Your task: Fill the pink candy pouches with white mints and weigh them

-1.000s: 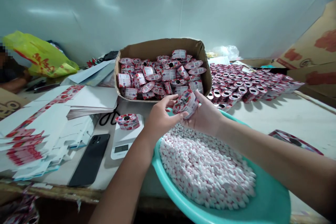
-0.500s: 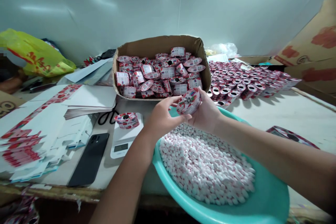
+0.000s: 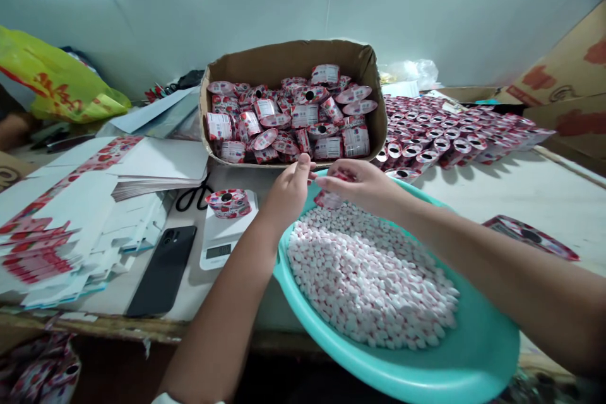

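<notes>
- Two bare hands over far part of teal basin (image 3: 483,353); R hand (image 3: 362,183) holds small red-printed carton (image 3: 327,200), fingers curled over it, most of it hidden; exact tilt can't be told.
- L hand (image 3: 288,192) just beside, its fingers near carton's L end; contact unclear, so whether L fingers grip anything: can't tell.
- Carton loc.: above basin, nr far rim, by far edge of heaped white/pink pellets (image 3: 369,290).
- Behind basin: cardboard box (image 3: 293,53) w/ jumbled cartons (image 3: 303,115); to its R, many packed cartons (image 3: 445,132), dark openings showing.
- L of basin, on desk (image 3: 502,199): white scale (image 3: 239,227) w/ one upright carton (image 3: 229,203) on top; digits too blurred to read; black phone (image 3: 163,271) next to scale; scissors (image 3: 194,199) behind phone; flat printed sheets (image 3: 85,202) farther L.
</notes>
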The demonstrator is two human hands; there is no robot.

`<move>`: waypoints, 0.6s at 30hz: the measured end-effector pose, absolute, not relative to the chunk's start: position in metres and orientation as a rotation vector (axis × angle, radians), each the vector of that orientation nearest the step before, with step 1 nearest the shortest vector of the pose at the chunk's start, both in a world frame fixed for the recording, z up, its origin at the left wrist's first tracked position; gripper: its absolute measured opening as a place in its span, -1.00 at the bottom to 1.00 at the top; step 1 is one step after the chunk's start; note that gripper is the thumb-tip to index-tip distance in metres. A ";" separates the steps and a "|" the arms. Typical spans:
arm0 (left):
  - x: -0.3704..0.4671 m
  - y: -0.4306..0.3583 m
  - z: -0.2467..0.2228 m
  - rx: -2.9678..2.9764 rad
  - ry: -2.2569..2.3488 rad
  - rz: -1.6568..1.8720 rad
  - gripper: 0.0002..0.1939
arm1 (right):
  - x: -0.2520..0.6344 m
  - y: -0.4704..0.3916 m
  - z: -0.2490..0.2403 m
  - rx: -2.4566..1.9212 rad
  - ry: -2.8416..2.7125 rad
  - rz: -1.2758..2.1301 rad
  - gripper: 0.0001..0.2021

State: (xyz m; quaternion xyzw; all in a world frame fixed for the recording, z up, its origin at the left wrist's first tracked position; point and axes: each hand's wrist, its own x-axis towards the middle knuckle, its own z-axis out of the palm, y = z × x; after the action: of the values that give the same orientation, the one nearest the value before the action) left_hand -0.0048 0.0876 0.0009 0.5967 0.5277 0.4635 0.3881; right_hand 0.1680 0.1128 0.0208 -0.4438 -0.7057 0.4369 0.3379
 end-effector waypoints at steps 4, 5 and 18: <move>-0.004 0.082 0.007 1.592 1.390 1.137 -0.34 | 0.163 0.104 0.019 -1.187 -1.966 1.100 -0.50; -0.004 0.081 0.008 1.597 1.394 1.128 -0.36 | 0.162 0.104 0.018 -1.191 -1.947 1.122 -0.51; -0.004 0.078 0.006 1.647 1.376 1.099 -0.37 | 0.157 0.108 0.006 -1.190 -1.883 1.286 -0.57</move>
State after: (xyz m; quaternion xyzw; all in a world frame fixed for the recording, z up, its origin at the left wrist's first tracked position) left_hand -0.0036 0.0781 0.0063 0.6380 0.5329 0.4258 0.3572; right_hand 0.1569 0.1079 0.0055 -0.4442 -0.7025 0.4800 0.2808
